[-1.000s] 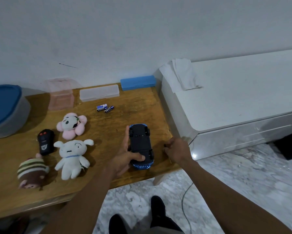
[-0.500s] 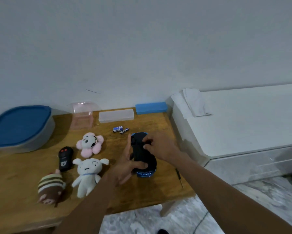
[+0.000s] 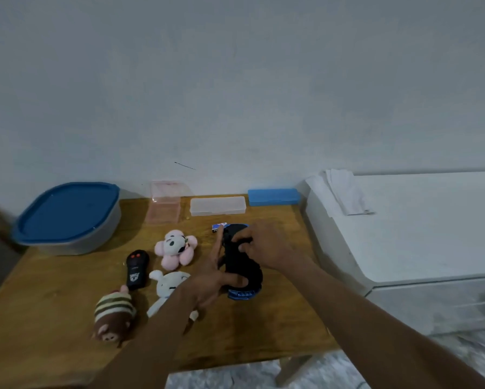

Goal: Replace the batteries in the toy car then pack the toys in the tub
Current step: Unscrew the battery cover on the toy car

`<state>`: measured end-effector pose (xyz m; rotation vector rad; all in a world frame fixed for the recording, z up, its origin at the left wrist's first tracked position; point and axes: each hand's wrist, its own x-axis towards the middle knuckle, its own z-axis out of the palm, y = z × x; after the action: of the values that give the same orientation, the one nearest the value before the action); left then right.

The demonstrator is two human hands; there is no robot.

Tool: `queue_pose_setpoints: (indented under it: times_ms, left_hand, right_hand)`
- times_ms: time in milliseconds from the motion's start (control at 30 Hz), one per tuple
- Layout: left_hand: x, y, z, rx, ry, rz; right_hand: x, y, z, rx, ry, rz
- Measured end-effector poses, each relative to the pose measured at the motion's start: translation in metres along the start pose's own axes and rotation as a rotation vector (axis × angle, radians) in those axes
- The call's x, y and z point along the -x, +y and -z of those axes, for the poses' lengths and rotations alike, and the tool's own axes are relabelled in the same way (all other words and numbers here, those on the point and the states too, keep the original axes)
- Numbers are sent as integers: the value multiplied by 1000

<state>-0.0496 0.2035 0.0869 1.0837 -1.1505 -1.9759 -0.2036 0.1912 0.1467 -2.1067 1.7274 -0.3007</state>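
A blue toy car lies upside down on the wooden table, black underside up. My left hand grips it from the left, thumb across its near end. My right hand rests on the far half of the underside, fingertips pressing there. New batteries lie just beyond the car, partly hidden. The grey tub with a blue lid sits shut at the far left. A black remote, a pink plush, a white plush and a striped brown plush lie left of the car.
A pink clear box, a clear flat case and a blue case line the wall edge of the table. A white cabinet with a cloth on it stands to the right. The floor is below the near table edge.
My right hand moved from the table's right edge onto the car's underside. The view has tilted up, showing the tub fully. My left hand keeps its hold on the car.
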Motion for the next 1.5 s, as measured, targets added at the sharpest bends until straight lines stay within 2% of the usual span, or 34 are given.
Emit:
queue_pose_setpoints:
  times_ms: [300,967,1267,1500]
  left_hand:
    - [3,-6,13,8,11,33]
    - [5,-14,5,-27,-61,83]
    - [-1,-33,-7,-26,18,61]
    - [-8,-48,-21,37,56,87]
  right_hand:
    - [4,-9,2,-29,56,-8]
    - [9,18,19,-177,-93,4]
    - [22,65,42,-250,-102,-66]
    - [51,122,12,-212,-270,-150]
